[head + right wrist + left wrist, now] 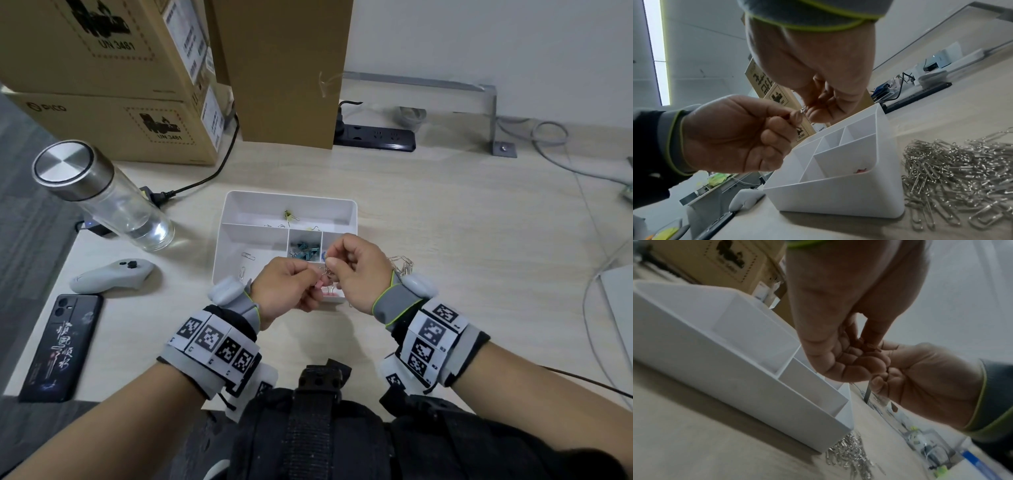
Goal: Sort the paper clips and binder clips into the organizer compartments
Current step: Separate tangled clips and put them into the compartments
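1. Two hands meet above the near edge of the white organizer, fingertips together.
2. Left hand has its fingers curled, pinching a pink binder clip at the fingertips; small wire handles show above it.
3. Right hand is curled too, thumb and forefinger pinching the silvery wire part of the same clip, seen in the right wrist view.
4. Organizer sits on the light wood desk. Middle small compartment holds teal binder clips; the left compartment has a few loose paper clips; the long back compartment holds a yellow-green clip and some wire clips.
5. More pink clips lie in the near compartment, under the hands.
6. Pile of silver paper clips lies on the desk just right of the organizer.
7. Off left: glass bottle, grey controller, black phone.
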{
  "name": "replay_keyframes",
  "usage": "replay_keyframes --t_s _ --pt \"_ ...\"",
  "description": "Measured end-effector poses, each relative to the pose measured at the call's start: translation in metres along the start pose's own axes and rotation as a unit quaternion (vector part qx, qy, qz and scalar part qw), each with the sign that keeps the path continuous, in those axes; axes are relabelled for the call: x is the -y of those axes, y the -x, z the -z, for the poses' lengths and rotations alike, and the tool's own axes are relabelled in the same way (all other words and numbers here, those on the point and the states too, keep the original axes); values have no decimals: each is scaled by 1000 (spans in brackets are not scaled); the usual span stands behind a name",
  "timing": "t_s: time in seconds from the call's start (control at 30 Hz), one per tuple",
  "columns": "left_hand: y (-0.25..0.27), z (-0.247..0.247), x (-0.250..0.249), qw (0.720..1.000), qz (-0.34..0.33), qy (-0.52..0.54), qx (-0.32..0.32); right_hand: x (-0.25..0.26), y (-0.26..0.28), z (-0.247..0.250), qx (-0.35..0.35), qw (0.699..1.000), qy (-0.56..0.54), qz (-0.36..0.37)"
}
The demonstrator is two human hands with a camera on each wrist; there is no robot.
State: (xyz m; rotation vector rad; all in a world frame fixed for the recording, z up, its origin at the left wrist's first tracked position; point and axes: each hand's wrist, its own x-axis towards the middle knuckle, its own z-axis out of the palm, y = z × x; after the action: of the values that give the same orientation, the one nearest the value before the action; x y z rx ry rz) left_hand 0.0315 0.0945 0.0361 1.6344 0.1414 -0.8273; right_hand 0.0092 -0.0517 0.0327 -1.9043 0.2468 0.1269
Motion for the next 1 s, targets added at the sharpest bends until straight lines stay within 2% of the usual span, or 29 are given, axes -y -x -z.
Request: replay_keyframes --t_s 0.2,0.3,0.33,0.4,0.47,0.57,0.63,0.73,0.83,1.0 --pt "3 14 4 988 69 128 50 2 -9 -1 101 985 115 84" --pt "1 36 1 949 86 304 3 -8 -6 -4 165 966 189 62" --pt "0 47 0 943 75 325 -21 -15 -3 -4 174 961 209 51" --pt "1 67 -2 958 28 277 -68 -24 0 -8 177 956 233 34" --pt "3 77 -4 973 -29 201 -106 -23 -5 -13 150 965 214 27" --pt "6 82 1 972 -76 151 -163 -6 -26 -37 111 979 167 39" --pt "6 83 7 969 -95 133 -184 5 -40 -54 114 982 146 36" --pt "7 74 18 974 -114 67 -182 10 -52 -61 123 972 198 34" --pt "4 62 23 976 -144 -35 -159 2 -51 -38 81 979 188 9" --pt "-10 27 27 945 -183 -237 -130 -40 -31 25 -27 991 122 -45"
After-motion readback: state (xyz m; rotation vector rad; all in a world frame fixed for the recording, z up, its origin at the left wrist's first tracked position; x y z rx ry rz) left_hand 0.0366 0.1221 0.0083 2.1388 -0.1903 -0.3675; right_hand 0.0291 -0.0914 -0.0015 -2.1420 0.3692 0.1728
